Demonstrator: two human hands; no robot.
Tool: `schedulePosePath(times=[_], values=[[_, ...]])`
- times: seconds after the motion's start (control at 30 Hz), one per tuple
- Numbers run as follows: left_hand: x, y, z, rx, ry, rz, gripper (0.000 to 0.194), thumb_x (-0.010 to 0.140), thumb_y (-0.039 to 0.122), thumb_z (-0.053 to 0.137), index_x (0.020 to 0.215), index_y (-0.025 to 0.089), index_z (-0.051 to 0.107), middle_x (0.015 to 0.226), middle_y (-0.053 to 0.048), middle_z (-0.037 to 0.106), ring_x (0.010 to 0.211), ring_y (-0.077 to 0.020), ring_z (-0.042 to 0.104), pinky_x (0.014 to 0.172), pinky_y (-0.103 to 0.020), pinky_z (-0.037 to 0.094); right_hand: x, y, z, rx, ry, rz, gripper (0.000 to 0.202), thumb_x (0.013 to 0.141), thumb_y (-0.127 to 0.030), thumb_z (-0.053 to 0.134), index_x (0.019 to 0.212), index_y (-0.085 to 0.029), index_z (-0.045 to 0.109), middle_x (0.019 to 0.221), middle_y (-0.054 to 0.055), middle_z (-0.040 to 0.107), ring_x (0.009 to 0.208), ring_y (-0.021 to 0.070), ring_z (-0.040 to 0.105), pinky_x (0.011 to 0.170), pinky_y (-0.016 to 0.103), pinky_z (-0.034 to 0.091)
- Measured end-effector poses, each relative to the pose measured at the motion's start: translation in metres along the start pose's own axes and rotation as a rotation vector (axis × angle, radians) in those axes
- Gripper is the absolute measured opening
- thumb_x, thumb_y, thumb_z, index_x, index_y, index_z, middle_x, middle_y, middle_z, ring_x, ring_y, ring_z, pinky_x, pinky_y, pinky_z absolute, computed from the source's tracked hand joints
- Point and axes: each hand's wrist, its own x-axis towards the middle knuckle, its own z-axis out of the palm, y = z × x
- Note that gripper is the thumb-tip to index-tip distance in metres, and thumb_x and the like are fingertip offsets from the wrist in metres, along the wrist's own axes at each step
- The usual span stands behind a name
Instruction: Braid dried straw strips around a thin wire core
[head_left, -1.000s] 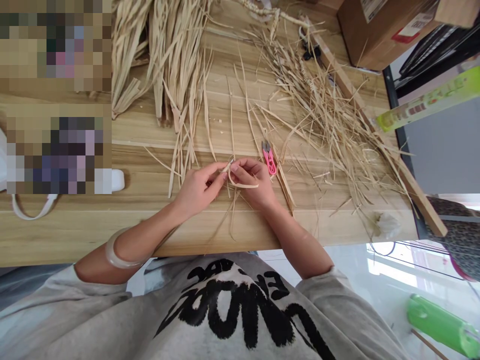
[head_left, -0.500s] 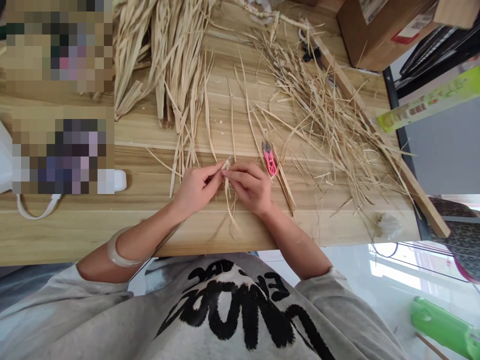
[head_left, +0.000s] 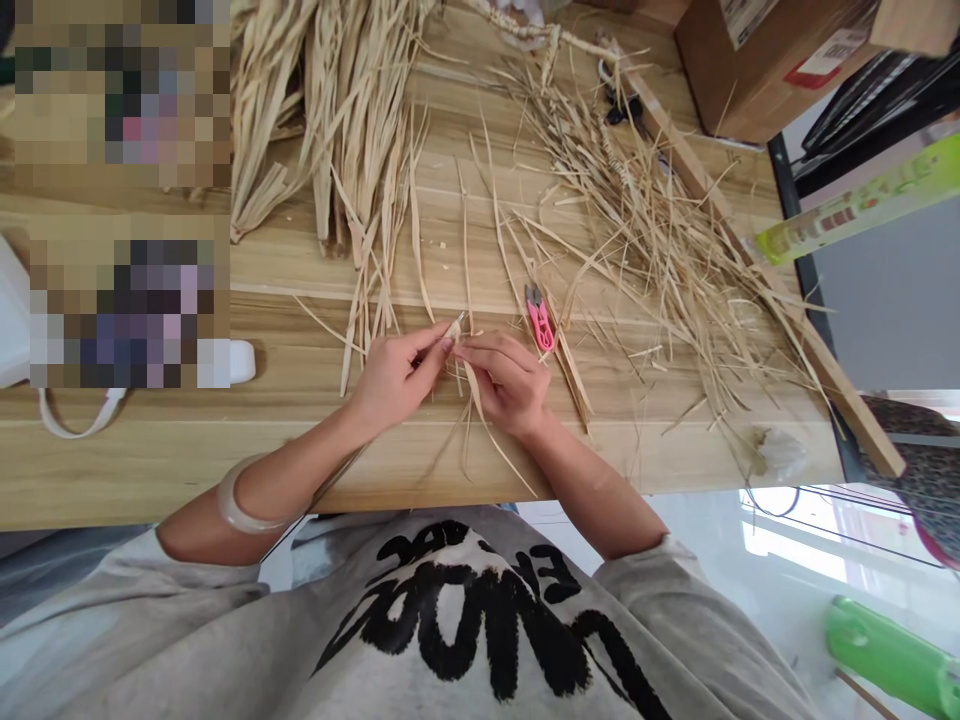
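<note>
Near the table's front edge my left hand [head_left: 394, 380] pinches a small straw piece with a thin pointed tip showing above the fingertips. Beside it, my right hand [head_left: 508, 378] has its fingers closed on a pale straw strip [head_left: 491, 425], whose loose end trails down to the right. The fingertips of both hands almost meet, and what lies between them is partly hidden. Pink thread snips [head_left: 541, 318] lie on the table just right of my right hand. Long loose strips [head_left: 379, 260] lie beyond my left hand.
A thick straw bundle [head_left: 337, 110] lies at the back left. Tangled thin straw [head_left: 637, 220] spreads on the right, against a wooden bar [head_left: 810, 350]. A cardboard box [head_left: 772, 70] stands at the back right; a white strap [head_left: 79, 425] lies left.
My right hand has shifted slightly right, away from my left fingertips. The strip's loose end has swung to the right and reaches closer to the table edge.
</note>
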Motion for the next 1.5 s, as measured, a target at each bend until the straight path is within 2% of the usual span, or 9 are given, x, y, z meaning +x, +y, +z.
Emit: schedulePosePath(times=[0.17, 0.33, 0.5, 0.67, 0.8, 1.0, 1.2, 1.37, 1.5], values=[[0.001, 0.0, -0.001, -0.104, -0.028, -0.068, 0.044, 0.097, 0.045, 0.05, 0.12, 0.015, 0.072, 0.049, 0.005, 0.044, 0.044, -0.0097, 0.04, 0.044, -0.022, 0.028, -0.002, 0.001, -0.001, -0.049, -0.063, 0.154, 0.021, 0.097, -0.019, 0.052, 0.099, -0.023, 0.072, 0.097, 0.009, 0.078, 0.091, 0.0194, 0.074, 0.081, 0.038, 0.061], [0.001, -0.001, 0.0, -0.209, -0.028, -0.152, 0.044, 0.097, 0.049, 0.051, 0.116, 0.016, 0.073, 0.046, 0.007, 0.041, 0.04, -0.009, 0.038, 0.042, -0.022, 0.029, -0.002, -0.001, 0.0, -0.141, -0.039, 0.115, 0.02, 0.096, -0.017, 0.052, 0.098, -0.022, 0.071, 0.101, 0.009, 0.079, 0.093, 0.0198, 0.075, 0.077, 0.036, 0.062], [0.001, 0.004, 0.001, -0.354, -0.038, -0.278, 0.049, 0.095, 0.054, 0.051, 0.111, 0.013, 0.072, 0.046, 0.007, 0.042, 0.034, -0.0072, 0.036, 0.035, -0.021, 0.026, -0.003, -0.001, 0.0, -0.138, -0.051, 0.101, 0.021, 0.095, -0.012, 0.052, 0.101, -0.021, 0.07, 0.101, 0.009, 0.08, 0.094, 0.0184, 0.076, 0.079, 0.032, 0.062], [0.004, 0.01, -0.001, -0.502, -0.073, -0.412, 0.058, 0.092, 0.061, 0.051, 0.114, 0.01, 0.068, 0.047, 0.005, 0.05, 0.027, -0.006, 0.033, 0.026, -0.02, 0.019, -0.003, -0.001, -0.001, -0.135, -0.106, 0.175, 0.023, 0.095, -0.014, 0.051, 0.1, -0.024, 0.071, 0.101, 0.006, 0.08, 0.094, 0.0174, 0.076, 0.081, 0.03, 0.062], [0.005, 0.009, -0.002, -0.572, -0.103, -0.426, 0.056, 0.091, 0.062, 0.052, 0.109, 0.011, 0.067, 0.048, 0.004, 0.054, 0.025, -0.0053, 0.033, 0.024, -0.019, 0.017, -0.003, -0.001, -0.001, -0.089, -0.086, 0.175, 0.024, 0.095, -0.014, 0.051, 0.103, -0.025, 0.071, 0.102, 0.006, 0.08, 0.089, 0.0175, 0.077, 0.078, 0.03, 0.061], [0.006, 0.008, -0.003, -0.585, -0.132, -0.416, 0.047, 0.09, 0.062, 0.055, 0.082, 0.016, 0.059, 0.046, 0.005, 0.052, 0.024, -0.0046, 0.031, 0.023, -0.018, 0.016, -0.002, -0.002, 0.0, -0.115, -0.05, 0.128, 0.022, 0.094, -0.014, 0.052, 0.103, -0.025, 0.069, 0.102, 0.007, 0.08, 0.092, 0.0174, 0.077, 0.079, 0.029, 0.061], [0.009, 0.011, -0.004, -0.561, -0.149, -0.422, 0.045, 0.085, 0.062, 0.063, 0.079, 0.018, 0.054, 0.041, 0.007, 0.048, 0.023, -0.0047, 0.031, 0.023, -0.016, 0.016, -0.003, 0.001, 0.002, -0.119, -0.044, 0.072, 0.018, 0.094, -0.012, 0.054, 0.099, -0.022, 0.069, 0.104, 0.01, 0.079, 0.095, 0.0203, 0.073, 0.08, 0.036, 0.059], [0.01, 0.011, -0.005, -0.634, -0.179, -0.466, 0.046, 0.08, 0.062, 0.069, 0.081, 0.019, 0.054, 0.037, 0.009, 0.045, 0.021, -0.006, 0.031, 0.022, -0.016, 0.016, -0.005, 0.002, 0.001, -0.076, -0.104, 0.172, 0.02, 0.096, -0.017, 0.052, 0.102, -0.024, 0.07, 0.11, 0.01, 0.077, 0.102, 0.0211, 0.072, 0.086, 0.039, 0.059], [0.012, 0.008, -0.007, -0.776, -0.248, -0.581, 0.041, 0.08, 0.056, 0.073, 0.08, 0.021, 0.053, 0.037, 0.011, 0.042, 0.02, -0.006, 0.028, 0.021, -0.016, 0.019, -0.005, 0.002, 0.002, -0.083, -0.086, 0.205, 0.019, 0.097, -0.02, 0.052, 0.099, -0.023, 0.071, 0.108, 0.01, 0.078, 0.099, 0.0208, 0.073, 0.084, 0.039, 0.06]])
